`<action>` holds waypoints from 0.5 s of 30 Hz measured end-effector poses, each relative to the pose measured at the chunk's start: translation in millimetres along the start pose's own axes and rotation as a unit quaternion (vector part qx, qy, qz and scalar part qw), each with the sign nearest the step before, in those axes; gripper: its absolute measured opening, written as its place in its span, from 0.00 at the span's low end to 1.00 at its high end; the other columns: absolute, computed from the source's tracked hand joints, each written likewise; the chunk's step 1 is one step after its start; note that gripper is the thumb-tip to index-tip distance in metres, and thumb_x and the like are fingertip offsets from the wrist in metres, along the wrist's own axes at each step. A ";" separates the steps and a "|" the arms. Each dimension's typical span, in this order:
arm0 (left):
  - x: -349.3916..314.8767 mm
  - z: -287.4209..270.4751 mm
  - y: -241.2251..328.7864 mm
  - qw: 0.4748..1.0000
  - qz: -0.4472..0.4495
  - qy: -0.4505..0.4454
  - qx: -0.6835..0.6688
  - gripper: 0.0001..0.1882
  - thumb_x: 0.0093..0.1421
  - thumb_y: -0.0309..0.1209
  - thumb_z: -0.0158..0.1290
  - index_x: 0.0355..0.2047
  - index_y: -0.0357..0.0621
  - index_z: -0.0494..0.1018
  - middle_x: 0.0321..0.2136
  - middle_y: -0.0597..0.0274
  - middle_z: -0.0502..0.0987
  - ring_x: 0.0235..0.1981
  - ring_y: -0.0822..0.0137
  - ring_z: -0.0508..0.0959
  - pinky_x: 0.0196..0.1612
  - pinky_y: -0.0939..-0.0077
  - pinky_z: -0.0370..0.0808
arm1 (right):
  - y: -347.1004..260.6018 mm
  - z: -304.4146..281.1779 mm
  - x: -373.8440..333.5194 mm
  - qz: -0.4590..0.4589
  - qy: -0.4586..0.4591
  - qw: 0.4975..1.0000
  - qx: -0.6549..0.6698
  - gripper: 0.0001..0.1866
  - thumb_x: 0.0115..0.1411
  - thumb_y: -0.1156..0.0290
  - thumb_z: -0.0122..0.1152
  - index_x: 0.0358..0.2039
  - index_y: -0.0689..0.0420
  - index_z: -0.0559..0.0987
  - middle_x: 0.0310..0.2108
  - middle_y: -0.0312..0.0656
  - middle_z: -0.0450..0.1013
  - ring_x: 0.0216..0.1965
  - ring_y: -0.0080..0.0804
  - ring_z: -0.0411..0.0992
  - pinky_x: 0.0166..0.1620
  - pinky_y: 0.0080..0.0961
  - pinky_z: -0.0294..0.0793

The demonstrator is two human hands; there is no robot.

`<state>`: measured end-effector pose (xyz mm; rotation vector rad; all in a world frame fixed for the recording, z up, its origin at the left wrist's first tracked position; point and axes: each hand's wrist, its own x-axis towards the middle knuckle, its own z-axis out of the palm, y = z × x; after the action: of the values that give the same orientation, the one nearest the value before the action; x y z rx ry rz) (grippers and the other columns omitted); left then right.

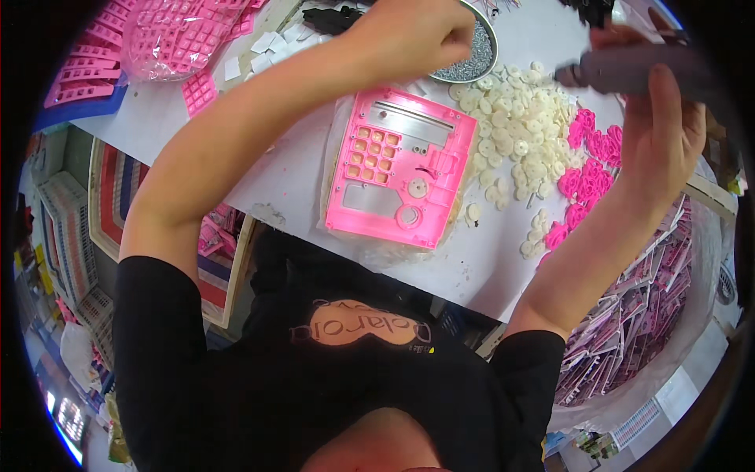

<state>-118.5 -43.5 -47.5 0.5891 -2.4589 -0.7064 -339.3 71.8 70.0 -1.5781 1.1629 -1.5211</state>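
A pink plastic casing (376,212) lies on the table in front of me, with a grid of square openings, a silver strip and a round white disc fitted in it. Beyond it, my left hand (429,35) reaches to the edge of a round metal bowl (489,49) of small silver screws (474,61). Its fingers are curled together, and whatever they may hold is hidden. My right hand (664,130) is wrapped round a dark grey electric screwdriver (641,69), raised over the right side of the table, its tip pointing left, away from the casing.
White plastic discs (519,126) are heaped right of the casing, beside bright pink parts (588,179). Pink grid pieces (177,35) in a clear bag fill the far left. At my right stands a large lined container (712,267) full of flat pink pieces.
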 end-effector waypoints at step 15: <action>-139.8 -0.4 89.9 0.985 -0.011 0.030 -0.168 0.11 0.52 0.26 0.67 0.35 0.52 0.80 0.28 0.71 0.78 0.31 0.68 0.77 0.47 0.64 0.62 | -26.6 101.3 -97.2 -0.006 -0.063 0.967 0.248 0.17 0.62 0.63 0.63 0.45 0.51 0.65 0.19 0.32 0.68 0.18 0.25 0.65 0.28 0.30 0.66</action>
<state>-33.2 99.1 -43.7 0.4983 -2.2120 -1.0690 -228.9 158.2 42.3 -1.3149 0.6329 -1.5436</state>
